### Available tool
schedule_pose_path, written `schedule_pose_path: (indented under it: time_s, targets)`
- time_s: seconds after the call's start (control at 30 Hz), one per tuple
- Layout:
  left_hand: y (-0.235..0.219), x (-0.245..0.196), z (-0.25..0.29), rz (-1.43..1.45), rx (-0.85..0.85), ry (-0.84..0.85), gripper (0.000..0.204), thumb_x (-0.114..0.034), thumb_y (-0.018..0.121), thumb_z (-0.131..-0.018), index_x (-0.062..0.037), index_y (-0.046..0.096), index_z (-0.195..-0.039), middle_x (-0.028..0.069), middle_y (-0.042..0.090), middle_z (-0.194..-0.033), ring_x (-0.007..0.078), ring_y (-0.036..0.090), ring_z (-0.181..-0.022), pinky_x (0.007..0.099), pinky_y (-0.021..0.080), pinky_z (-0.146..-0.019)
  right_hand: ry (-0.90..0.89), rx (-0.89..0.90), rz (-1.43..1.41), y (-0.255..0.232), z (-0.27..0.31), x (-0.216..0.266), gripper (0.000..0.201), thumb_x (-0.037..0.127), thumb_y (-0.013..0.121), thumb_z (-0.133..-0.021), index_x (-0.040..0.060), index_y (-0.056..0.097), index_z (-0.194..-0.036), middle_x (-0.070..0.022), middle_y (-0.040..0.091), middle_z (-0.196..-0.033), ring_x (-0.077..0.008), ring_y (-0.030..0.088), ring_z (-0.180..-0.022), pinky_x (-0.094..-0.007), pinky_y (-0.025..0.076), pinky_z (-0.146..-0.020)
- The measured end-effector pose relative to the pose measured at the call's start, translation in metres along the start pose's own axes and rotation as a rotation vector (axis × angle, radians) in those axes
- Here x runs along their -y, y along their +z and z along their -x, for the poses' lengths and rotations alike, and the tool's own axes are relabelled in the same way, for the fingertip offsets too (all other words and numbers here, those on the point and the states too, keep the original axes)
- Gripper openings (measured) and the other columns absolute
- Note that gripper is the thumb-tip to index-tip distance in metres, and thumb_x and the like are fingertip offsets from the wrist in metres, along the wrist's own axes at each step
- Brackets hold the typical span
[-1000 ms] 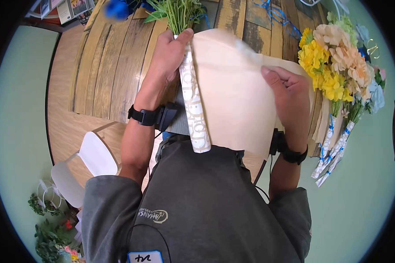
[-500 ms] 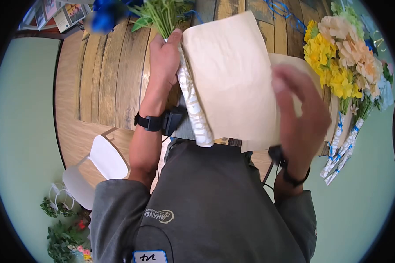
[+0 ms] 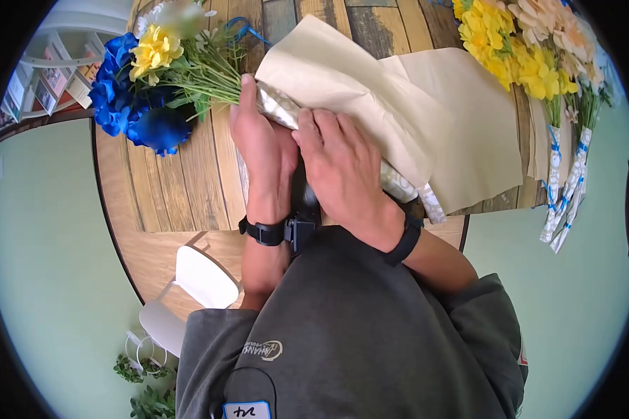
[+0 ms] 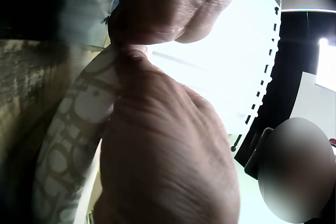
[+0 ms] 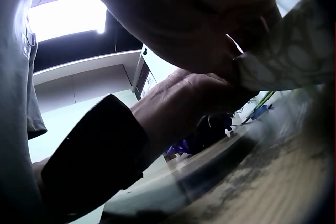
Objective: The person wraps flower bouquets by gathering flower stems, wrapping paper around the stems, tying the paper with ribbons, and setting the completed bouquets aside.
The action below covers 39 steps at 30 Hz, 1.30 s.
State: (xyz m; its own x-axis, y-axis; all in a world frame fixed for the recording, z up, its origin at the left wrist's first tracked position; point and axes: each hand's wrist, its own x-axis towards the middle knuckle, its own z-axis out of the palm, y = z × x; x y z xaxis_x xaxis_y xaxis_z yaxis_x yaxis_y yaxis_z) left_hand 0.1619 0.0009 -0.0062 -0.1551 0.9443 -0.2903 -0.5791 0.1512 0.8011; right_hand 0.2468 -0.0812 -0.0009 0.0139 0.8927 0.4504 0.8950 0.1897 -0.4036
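My left hand point(image 3: 262, 143) holds a bouquet at the top of its wrapped stems, thumb along the wrap. Green stems point(image 3: 213, 82) spread leftward from it to blue flowers point(image 3: 112, 105) and a yellow flower point(image 3: 155, 54). Around the stems runs a white-and-gold patterned wrap point(image 3: 276, 105), also visible in the left wrist view. My right hand point(image 3: 342, 164) grips this wrap just below the left, fingers bent over it and hiding its middle. A tan paper sheet point(image 3: 335, 77) leans up from the wrap and curls over its lower part.
More tan paper point(image 3: 468, 119) lies flat on the wooden table point(image 3: 182, 188) to the right. Beyond it are finished bouquets with yellow flowers point(image 3: 486, 35) and peach flowers point(image 3: 548, 31), their wrapped stems over the table edge. Blue ribbon point(image 3: 243, 29) lies at the back. A white chair point(image 3: 206, 276) stands below left.
My right hand has left the paper's right side and come across to the wrap beside my left hand. The bouquet has swung so its flowers point left, and the tan sheet has folded toward the wrap.
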Motion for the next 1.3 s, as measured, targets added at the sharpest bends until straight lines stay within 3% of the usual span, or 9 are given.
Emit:
schedule_pose_path:
  time_s: [0.27,0.37,0.47,0.53,0.77,1.07,1.2,1.27,1.3]
  targets:
    - [-0.016,-0.012,-0.003,0.194,0.247,-0.142,0.023,-0.021,0.056,-0.101,-0.0009,0.059,-0.11,0.0104,0.066,-0.104,0.019,0.066,-0.094,0.036,0.052,-0.087,-0.052,0.115,-0.075,0.005,-0.006,0.002,0.039,0.008,0.06,-0.08,-0.0086,0.057,-0.115,-0.0121,0.055,-0.093,-0.0235,0.06,-0.085,-0.032,0.052,-0.062]
    - [-0.024,-0.014,-0.006,-0.029,0.221,-0.114,0.033,-0.027,0.057,-0.1,-0.0013,0.057,-0.121,0.0105,0.065,-0.115,0.0198,0.064,-0.1,0.0361,0.051,-0.088,-0.065,0.136,-0.036,0.01,-0.009,0.005,0.04,0.007,0.061,-0.078,-0.0093,0.057,-0.115,-0.0122,0.054,-0.093,-0.0228,0.06,-0.083,-0.0307,0.052,-0.059]
    - [-0.03,-0.023,0.012,-0.251,0.265,-0.129,0.036,-0.026,0.061,-0.098,0.0001,0.056,-0.122,0.0084,0.066,-0.109,0.0174,0.064,-0.096,0.0335,0.051,-0.085,-0.09,0.141,-0.009,0.018,-0.007,0.013,0.038,0.008,0.062,-0.077,-0.0096,0.058,-0.111,-0.0124,0.054,-0.092,-0.0224,0.06,-0.082,-0.0304,0.052,-0.057]
    - [-0.032,-0.022,0.029,-0.306,0.075,-0.079,0.034,-0.025,0.061,-0.099,0.002,0.057,-0.12,0.0062,0.065,-0.101,0.0148,0.063,-0.09,0.0296,0.051,-0.082,-0.114,0.136,-0.009,0.023,-0.008,0.019,0.036,0.008,0.062,-0.077,-0.0095,0.06,-0.108,-0.0125,0.054,-0.092,-0.0223,0.06,-0.081,-0.0306,0.052,-0.057]
    - [-0.064,-0.033,0.033,-0.719,0.055,-0.013,0.033,-0.03,0.061,-0.1,0.0008,0.061,-0.11,0.0041,0.065,-0.094,0.0085,0.06,-0.081,0.0239,0.048,-0.067,-0.185,0.165,-0.004,0.029,-0.003,0.036,0.032,0.009,0.063,-0.076,-0.0097,0.063,-0.101,-0.0131,0.054,-0.088,-0.0226,0.058,-0.079,-0.0298,0.051,-0.058]
    - [-0.057,-0.035,0.029,-0.308,-0.15,-0.108,0.017,-0.017,0.054,-0.101,-0.002,0.061,-0.105,0.0005,0.061,-0.083,0.0084,0.057,-0.069,0.0238,0.045,-0.059,-0.217,0.227,-0.103,0.027,0.002,0.045,0.034,0.012,0.067,-0.075,-0.0082,0.064,-0.102,-0.0122,0.055,-0.09,-0.024,0.058,-0.083,-0.0322,0.051,-0.064]
    - [-0.065,-0.032,0.031,-0.15,-0.13,-0.065,0.027,-0.02,0.052,-0.103,0.002,0.056,-0.119,0.0093,0.066,-0.104,0.0171,0.066,-0.09,0.0316,0.055,-0.075,-0.196,0.21,-0.389,-0.008,-0.006,0.017,0.039,0.018,0.071,-0.079,-0.0022,0.065,-0.111,-0.0147,0.06,-0.099,-0.0288,0.061,-0.092,-0.0372,0.053,-0.075]
    - [-0.073,-0.033,0.031,-0.152,-0.064,-0.028,0.033,-0.02,0.052,-0.103,0.0042,0.053,-0.125,0.0133,0.065,-0.114,0.0214,0.067,-0.1,0.0353,0.056,-0.085,-0.172,-0.067,-0.309,-0.022,-0.029,-0.008,0.049,0.027,0.076,-0.079,0.0013,0.063,-0.119,-0.0189,0.063,-0.11,-0.0331,0.063,-0.098,-0.0405,0.053,-0.081]
    - [-0.071,-0.03,0.03,-0.122,-0.067,-0.018,0.033,-0.02,0.052,-0.103,0.0047,0.053,-0.125,0.0135,0.065,-0.114,0.0215,0.067,-0.099,0.0349,0.056,-0.085,-0.154,-0.055,-0.223,-0.03,-0.042,-0.026,0.053,0.03,0.078,-0.079,0.0,0.062,-0.12,-0.0197,0.064,-0.112,-0.033,0.064,-0.098,-0.0399,0.053,-0.083]
